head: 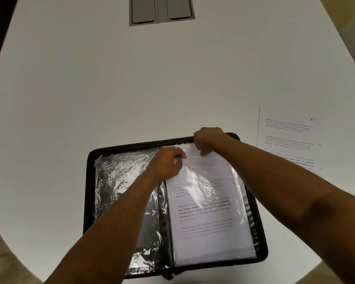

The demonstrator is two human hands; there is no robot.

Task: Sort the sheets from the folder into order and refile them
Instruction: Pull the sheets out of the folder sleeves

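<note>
The black folder lies open at the desk's near edge. Both hands pinch the top of its right plastic sleeve: left hand, right hand. A loose sheet lies at the right edge, partly cut off, its words blurry.

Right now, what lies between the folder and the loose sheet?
Only bare white table, per the head view; the folder and the loose sheet lie apart.
</note>
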